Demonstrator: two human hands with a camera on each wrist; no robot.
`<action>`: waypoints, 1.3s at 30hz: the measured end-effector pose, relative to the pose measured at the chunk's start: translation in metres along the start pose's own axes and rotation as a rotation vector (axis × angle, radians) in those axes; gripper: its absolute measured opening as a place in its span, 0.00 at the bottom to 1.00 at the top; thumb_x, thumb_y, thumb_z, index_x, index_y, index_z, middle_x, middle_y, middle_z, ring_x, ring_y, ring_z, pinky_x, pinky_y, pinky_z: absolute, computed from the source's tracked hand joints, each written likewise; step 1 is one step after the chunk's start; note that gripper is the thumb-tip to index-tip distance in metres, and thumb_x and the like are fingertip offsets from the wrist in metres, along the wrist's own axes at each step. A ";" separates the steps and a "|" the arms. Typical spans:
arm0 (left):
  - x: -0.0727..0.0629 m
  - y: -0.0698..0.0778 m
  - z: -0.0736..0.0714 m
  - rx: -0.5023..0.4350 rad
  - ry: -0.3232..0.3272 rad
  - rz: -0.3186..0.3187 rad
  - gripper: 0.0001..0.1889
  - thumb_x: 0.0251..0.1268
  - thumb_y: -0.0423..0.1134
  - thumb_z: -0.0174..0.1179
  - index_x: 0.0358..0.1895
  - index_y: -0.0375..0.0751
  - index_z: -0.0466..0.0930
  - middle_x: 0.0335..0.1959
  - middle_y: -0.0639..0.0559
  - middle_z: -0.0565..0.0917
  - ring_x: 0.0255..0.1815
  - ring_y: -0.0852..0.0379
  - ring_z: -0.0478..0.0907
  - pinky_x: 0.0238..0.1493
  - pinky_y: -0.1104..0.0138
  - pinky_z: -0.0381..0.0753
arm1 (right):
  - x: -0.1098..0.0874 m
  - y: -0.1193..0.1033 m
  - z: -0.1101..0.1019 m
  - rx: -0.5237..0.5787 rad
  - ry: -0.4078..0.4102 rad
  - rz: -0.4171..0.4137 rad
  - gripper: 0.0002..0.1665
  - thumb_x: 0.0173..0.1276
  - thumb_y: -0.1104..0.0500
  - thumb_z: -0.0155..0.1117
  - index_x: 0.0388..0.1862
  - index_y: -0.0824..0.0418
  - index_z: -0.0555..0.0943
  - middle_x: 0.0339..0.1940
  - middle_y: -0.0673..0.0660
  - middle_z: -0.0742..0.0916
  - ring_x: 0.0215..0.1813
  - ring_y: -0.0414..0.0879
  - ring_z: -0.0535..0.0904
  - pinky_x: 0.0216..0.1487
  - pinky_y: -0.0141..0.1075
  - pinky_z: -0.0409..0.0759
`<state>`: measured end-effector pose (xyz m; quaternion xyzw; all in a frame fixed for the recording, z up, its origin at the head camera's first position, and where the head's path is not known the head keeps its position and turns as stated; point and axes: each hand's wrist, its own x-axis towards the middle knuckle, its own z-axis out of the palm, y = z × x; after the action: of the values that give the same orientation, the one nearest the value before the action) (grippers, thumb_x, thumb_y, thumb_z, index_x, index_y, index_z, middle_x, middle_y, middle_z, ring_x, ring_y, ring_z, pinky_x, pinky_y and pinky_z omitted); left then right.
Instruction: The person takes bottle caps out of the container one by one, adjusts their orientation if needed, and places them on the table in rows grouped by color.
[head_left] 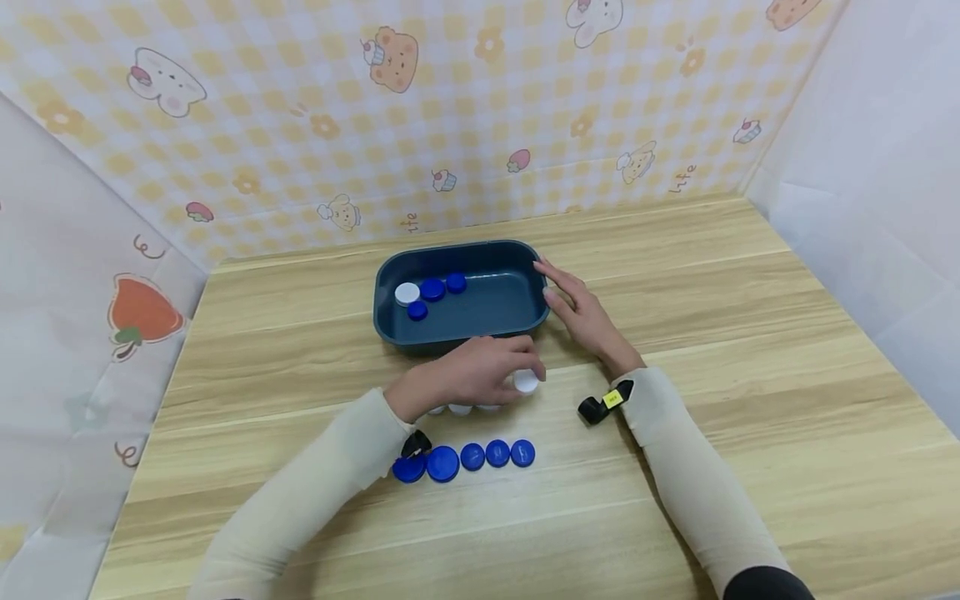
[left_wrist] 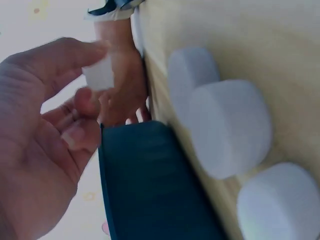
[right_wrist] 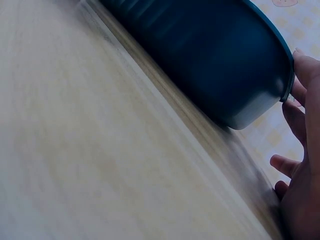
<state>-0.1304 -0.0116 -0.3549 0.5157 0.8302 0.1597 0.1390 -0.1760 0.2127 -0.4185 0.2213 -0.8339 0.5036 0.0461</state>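
My left hand (head_left: 487, 371) pinches a white bottle cap (head_left: 526, 382) between thumb and fingers, just in front of the dark teal tray (head_left: 517, 327). In the left wrist view that cap (left_wrist: 99, 75) is held above the tabletop. Below the hand stand white caps (left_wrist: 230, 130) in a row, partly hidden by it in the head view. My right hand (head_left: 587, 317) rests its fingers on the tray's right end, with the fingertips at the rim in the right wrist view. Inside the tray lie a white cap (head_left: 407, 293) and three blue caps (head_left: 432, 289).
A row of several blue caps (head_left: 472, 457) lies on the wooden table (head_left: 750, 375) nearer to me, its left end under my left wrist. Behind the table rises a yellow checked cloth (head_left: 450, 100), with white cloth (head_left: 885, 183) on the right side.
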 end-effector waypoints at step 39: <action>-0.003 0.004 0.014 0.097 -0.069 -0.076 0.18 0.60 0.39 0.66 0.54 0.51 0.79 0.51 0.53 0.75 0.39 0.57 0.75 0.41 0.67 0.75 | 0.002 0.018 0.004 -0.010 0.030 -0.020 0.27 0.78 0.49 0.46 0.73 0.48 0.64 0.75 0.44 0.62 0.75 0.50 0.52 0.69 0.55 0.50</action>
<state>-0.1201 -0.0107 -0.3655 0.4951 0.8507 0.0957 0.1484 -0.1849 0.2154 -0.4348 0.2217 -0.8333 0.5022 0.0647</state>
